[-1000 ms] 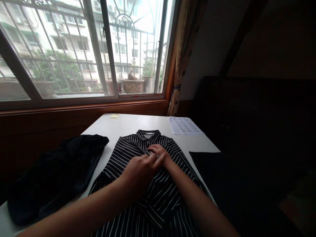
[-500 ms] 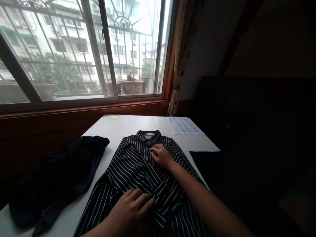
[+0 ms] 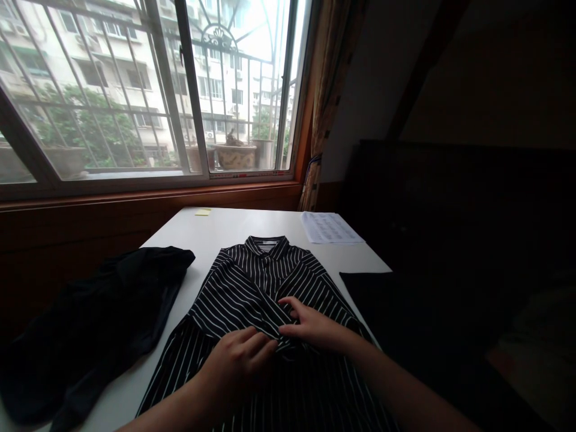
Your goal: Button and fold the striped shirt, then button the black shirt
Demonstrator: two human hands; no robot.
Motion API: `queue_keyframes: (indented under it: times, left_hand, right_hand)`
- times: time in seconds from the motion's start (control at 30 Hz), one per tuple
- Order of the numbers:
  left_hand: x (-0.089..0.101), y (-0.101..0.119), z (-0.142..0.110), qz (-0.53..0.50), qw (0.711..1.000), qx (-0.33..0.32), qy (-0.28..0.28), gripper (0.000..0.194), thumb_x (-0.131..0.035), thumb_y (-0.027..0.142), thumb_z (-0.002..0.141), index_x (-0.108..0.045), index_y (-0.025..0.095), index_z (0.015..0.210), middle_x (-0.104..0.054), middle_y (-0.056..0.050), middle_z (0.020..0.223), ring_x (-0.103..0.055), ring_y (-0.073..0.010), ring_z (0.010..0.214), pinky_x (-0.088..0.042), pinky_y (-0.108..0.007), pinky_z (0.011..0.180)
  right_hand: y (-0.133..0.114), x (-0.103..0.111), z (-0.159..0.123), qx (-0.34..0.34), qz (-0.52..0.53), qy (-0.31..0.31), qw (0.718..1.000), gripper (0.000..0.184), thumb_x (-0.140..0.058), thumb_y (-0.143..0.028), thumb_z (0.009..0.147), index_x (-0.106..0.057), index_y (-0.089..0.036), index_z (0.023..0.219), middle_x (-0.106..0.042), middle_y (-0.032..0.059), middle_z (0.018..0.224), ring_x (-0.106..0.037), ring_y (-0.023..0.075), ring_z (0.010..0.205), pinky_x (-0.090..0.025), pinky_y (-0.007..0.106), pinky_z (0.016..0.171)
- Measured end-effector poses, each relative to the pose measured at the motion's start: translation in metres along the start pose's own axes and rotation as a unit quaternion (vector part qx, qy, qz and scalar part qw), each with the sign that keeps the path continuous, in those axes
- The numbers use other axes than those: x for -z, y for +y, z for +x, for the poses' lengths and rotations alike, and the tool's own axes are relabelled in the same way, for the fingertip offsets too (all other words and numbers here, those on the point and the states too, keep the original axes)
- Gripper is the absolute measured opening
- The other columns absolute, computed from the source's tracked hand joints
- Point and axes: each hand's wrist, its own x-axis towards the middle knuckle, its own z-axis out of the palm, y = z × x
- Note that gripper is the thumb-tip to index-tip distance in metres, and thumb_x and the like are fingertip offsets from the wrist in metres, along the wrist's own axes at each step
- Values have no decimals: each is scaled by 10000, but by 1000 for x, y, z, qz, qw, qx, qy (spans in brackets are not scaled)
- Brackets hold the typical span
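Note:
A black shirt (image 3: 225,300) with white stripes lies front up, its collar toward the window and its sleeves folded in across the chest. My left hand (image 3: 240,360) has its fingers curled closed on the cloth near the crossed sleeve ends, and its thumb is hidden. Just to the right, my right hand (image 3: 315,327) rests at the sleeves with thumb and forefinger spread apart, touching the cloth. The shirt's lower part falls in shadow under my forearms.
Dark crumpled clothing (image 3: 108,318) lies on the left of the white table (image 3: 243,222). Flat dark cloth (image 3: 382,300) covers its right edge. Printed sheets (image 3: 330,228) and a yellow sticky note (image 3: 203,212) lie at the back, below the window.
My left hand first drew back from the chest toward me, then closed on the cloth. My right hand slid down from near the collar to the sleeve ends, its fingers spreading.

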Motion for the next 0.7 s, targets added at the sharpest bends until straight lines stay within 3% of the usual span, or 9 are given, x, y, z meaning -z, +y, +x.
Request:
queue_keyframes:
  times: [0.07,0.17,0.3,0.43,0.6,0.7]
  left_hand:
    - [4,2,0,-20,1000,-5,-13,196,-555,173,959,-595,200,1149,-707,-39,941,-653,-193,791,-575,-321,676]
    - [12,2,-2,-61,998,-2,-31,274,-574,324,981,-587,232,1238,-717,-56,1083,-665,-215,932,-598,-367,800]
    - [20,-18,-10,-55,996,73,-20,462,-514,412,1017,-465,259,1450,-601,-71,1412,-571,-246,1272,-516,-465,1068]
    - [5,-61,-25,21,980,186,-59,532,-408,477,1048,-443,199,1499,-464,-113,1546,-425,-281,1437,-413,-526,1160]
    - [-16,-94,-51,65,954,251,-149,629,-390,573,1021,-405,205,1531,-318,-108,1612,-307,-327,1493,-325,-563,1197]
    - [-13,-96,-63,67,950,257,-166,635,-401,581,1013,-366,241,1548,-265,-89,1628,-277,-313,1505,-304,-542,1209]
  right_hand:
    - [-3,-2,-6,-8,108,-3,994,691,-762,-387,803,-459,-252,1409,-591,109,1269,-647,239,1080,-521,336,857]
    - [-10,-3,-15,-4,226,6,974,601,-714,-391,834,-457,-279,1366,-601,82,1234,-685,210,944,-557,296,698]
    - [-13,0,-23,11,259,25,966,547,-688,-370,851,-447,-273,1331,-623,60,1172,-683,164,810,-541,243,581]
    - [-2,-3,-21,-38,206,14,978,509,-640,-308,860,-444,-249,1326,-639,62,1138,-687,153,803,-549,232,591]
    - [13,-9,-20,-65,29,39,997,516,-552,-295,902,-400,-286,1395,-642,80,1189,-644,105,525,-490,240,465]
    - [10,-9,-25,-20,-95,69,993,507,-567,-293,912,-467,-284,1408,-687,79,1119,-711,188,699,-572,341,670]
